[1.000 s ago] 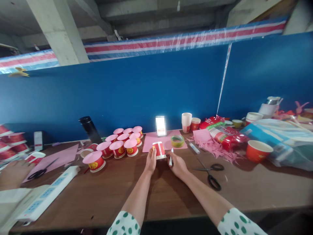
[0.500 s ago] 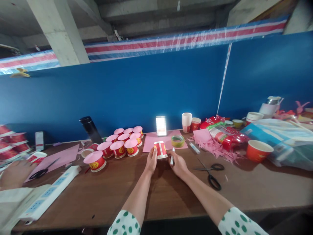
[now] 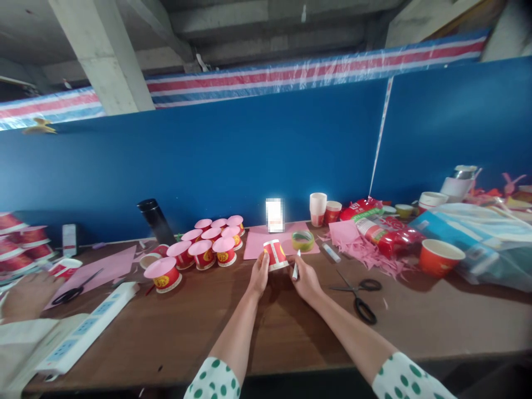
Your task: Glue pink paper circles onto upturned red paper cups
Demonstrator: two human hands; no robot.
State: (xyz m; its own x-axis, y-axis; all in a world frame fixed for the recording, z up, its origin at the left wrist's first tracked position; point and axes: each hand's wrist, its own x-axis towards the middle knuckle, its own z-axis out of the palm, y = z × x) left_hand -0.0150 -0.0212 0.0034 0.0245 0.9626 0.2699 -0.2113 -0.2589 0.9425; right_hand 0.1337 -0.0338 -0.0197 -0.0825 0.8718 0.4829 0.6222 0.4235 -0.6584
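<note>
My left hand grips a red-and-white paper cup by its left side, above the table's middle. The cup is slightly tilted, its wide white rim facing down. Just right of it, my right hand is closed round a slim white pen-like stick, which points upward. The right fingertips are near the cup's rim; whether they touch it I cannot tell. Behind the cup lie a pink paper sheet and a roll of tape. Black-handled scissors lie open right of my right hand.
Several upturned cups with pink discs stand left. Beyond them are a black bottle, a power strip and another person's hand. Right are a glue stick, pink paper strips, an orange cup and a plastic bag.
The cup has tilted a little in my left hand. My right hand, still holding the white stick, has shifted slightly to the right, away from the cup.
</note>
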